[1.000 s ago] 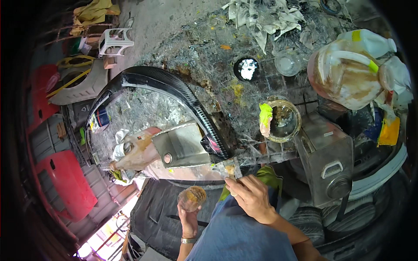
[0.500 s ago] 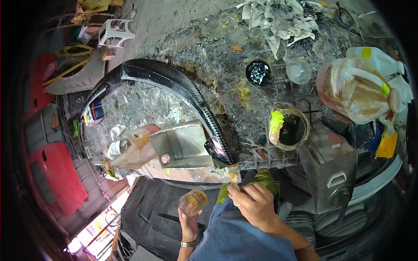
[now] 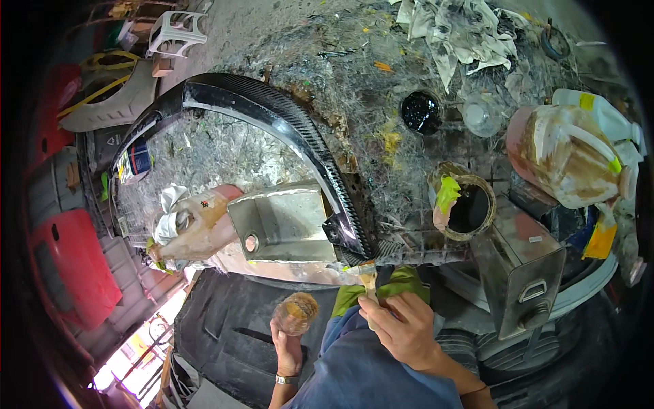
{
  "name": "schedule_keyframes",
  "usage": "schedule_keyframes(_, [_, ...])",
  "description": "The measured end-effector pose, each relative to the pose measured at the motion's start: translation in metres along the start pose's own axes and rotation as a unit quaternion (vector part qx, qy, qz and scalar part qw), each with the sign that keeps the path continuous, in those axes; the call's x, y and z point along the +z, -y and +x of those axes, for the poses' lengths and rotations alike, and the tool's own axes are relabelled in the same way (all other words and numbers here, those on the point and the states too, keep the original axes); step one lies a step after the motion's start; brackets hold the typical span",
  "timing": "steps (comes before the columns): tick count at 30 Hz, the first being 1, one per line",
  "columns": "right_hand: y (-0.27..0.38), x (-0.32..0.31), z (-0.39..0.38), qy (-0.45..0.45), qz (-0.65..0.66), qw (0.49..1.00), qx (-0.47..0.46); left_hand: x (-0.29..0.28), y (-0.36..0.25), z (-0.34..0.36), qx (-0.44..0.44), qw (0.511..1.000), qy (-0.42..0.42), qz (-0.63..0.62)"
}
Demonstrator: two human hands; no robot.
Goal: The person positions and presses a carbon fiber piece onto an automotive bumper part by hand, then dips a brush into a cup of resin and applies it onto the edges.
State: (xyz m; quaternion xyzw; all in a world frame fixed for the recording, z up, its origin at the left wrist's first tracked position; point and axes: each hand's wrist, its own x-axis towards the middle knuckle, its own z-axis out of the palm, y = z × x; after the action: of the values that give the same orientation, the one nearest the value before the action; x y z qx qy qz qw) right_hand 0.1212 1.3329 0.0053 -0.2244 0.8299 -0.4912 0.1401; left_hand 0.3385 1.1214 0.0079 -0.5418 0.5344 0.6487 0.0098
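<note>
My left hand (image 3: 289, 349) is wrapped round a clear cup (image 3: 298, 313) with amber-brown stuff in it, held low in front of my body. In my right hand (image 3: 403, 326) is the handle of a paintbrush (image 3: 368, 282). Its bristles are at the near end of a curved black carbon-fibre arch (image 3: 300, 126), by the workbench's front edge; whether they touch it I cannot tell. The arch lies across the bench, with its gloss surface facing up. Just left of its near end stands an open metal tin (image 3: 279, 221), tipped on its side.
A stained plastic jug (image 3: 208, 221) lies left of the tin. To the right are a crusted round can (image 3: 470, 208) of dark liquid, a metal canister (image 3: 521, 255), a large stained jug (image 3: 565, 153) and a black tub (image 3: 421, 112). Rags (image 3: 460, 37) lie at the back.
The brush has come up slightly, and more of its bristles show beside the arch's near end. The cup stays in my left hand. The whole view has shifted a little.
</note>
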Motion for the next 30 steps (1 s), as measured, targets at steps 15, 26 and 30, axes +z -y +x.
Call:
schedule_keyframes(15, [0.003, -0.005, 0.008, 0.024, -0.012, 1.000, -0.001, -0.009, 0.015, 0.006, -0.005, 1.000, -0.009, -0.025])
schedule_keyframes(26, [0.013, -0.012, 0.012, 0.047, -0.001, 0.998, 0.030, -0.014, 0.017, 0.011, -0.005, 1.000, -0.007, -0.025])
schedule_keyframes(30, [0.023, -0.023, 0.008, 0.036, 0.020, 0.999, 0.035, -0.010, 0.007, 0.010, 0.007, 1.000, 0.009, -0.023])
